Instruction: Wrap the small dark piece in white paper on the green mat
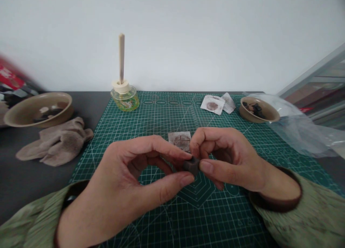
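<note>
A small dark grey block [191,165], smooth and stone-like, is held above the mat between both hands. My left hand [140,169] pinches it between thumb and fingertips from the left. From the right, my right hand [229,158] closes its thumb and index finger on the block's edge. Whether the right fingers also hold something tiny there is hidden. Just behind the fingers lies a square paper piece [180,137] with a brownish, smudged round mark, partly covered by my hands.
A green cutting mat [161,115] covers the dark table. At left are a tan bowl [16,113] with dark pieces and a crumpled brown cloth [63,142]. A glass reed diffuser [124,97], stained paper squares [212,104], another bowl [258,115] and plastic film [299,133] stand farther back.
</note>
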A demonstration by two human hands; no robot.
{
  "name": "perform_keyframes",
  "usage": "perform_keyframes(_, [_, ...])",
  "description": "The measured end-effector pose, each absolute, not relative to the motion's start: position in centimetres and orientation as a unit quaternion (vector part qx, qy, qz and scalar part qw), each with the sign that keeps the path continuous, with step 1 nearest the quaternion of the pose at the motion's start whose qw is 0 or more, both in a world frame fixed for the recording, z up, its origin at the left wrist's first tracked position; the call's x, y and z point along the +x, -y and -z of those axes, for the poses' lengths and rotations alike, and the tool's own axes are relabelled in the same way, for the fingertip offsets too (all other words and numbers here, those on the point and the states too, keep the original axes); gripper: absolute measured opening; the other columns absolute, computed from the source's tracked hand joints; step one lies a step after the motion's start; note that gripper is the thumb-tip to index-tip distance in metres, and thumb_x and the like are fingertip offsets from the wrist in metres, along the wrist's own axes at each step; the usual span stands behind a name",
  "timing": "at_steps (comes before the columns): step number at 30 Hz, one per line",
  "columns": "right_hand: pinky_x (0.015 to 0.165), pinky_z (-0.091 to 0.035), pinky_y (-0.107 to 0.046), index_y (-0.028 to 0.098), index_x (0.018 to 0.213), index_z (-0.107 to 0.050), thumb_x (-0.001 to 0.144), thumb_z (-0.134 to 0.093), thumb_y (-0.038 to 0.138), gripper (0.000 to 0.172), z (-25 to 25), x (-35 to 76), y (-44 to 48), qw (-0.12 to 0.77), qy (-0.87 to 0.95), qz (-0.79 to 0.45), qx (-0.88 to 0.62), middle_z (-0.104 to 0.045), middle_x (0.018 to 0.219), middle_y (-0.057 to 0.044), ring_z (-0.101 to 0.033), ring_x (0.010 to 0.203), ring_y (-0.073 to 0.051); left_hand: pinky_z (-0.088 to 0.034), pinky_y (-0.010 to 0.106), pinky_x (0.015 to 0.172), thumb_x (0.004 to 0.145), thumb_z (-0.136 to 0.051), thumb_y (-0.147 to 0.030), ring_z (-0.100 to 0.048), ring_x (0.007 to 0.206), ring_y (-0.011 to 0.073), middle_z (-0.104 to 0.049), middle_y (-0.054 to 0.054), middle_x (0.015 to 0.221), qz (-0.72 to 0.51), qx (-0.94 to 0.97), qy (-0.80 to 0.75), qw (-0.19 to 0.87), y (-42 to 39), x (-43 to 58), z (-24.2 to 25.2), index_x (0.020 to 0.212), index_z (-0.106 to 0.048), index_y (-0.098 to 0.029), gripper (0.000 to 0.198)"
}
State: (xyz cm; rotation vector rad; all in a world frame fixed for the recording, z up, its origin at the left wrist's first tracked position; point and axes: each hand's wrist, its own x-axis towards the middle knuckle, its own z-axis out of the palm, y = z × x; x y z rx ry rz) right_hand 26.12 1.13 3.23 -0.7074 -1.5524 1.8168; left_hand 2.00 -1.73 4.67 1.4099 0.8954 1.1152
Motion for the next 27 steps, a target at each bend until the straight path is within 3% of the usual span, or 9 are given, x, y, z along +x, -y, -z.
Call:
perform_keyframes(12, [0.043,-0.042,-0.014,0.018,0.102,-0.072,0.098,-0.092,0.026,0.022,-3.3,26.1,-1.1,0.313,0.617,-0.668,-0.275,-0.068,0.064,0.006,-0.055,0.044,-0.006,-0.069,0.011,0.07,0.074,-0.097,-0.002,-0.085,0.07,0.0117,-0.091,-0.004,0.084,-0.467,0.591,-0.372,0.543,1.7,2.1,-4.4,0.092,-0.092,-0.025,0.029])
perform_keyframes(20, [0.043,-0.045,-0.015,0.019,0.103,-0.073,0.098,-0.093,0.024,0.022,-3.0,26.0,-1.5,0.318,0.628,-0.654,-0.275,-0.069,0.063,0.007,-0.058,0.044,-0.007,-0.071,0.012,0.071,0.076,-0.098,-0.003,-0.086,0.072,0.012,-0.092,-0.003,0.087,-0.478,0.591,-0.369,0.534,1.4,1.9,-4.0,0.093,-0.091,-0.024,0.028])
perform_keyframes(27, [0.053,-0.052,-0.02,0.02,0.12,-0.08,0.088,-0.105,0.027,0.042,-2.1,25.8,-2.4,0.404,0.681,-0.54,-0.285,-0.079,0.088,0.002,-0.068,0.061,-0.01,-0.077,0.027,0.086,0.088,-0.098,-0.016,-0.093,0.096,0.0237,-0.095,0.006,0.103,-0.457,0.581,-0.382,0.554,0.5,1.2,-2.8,0.104,-0.091,-0.021,0.019])
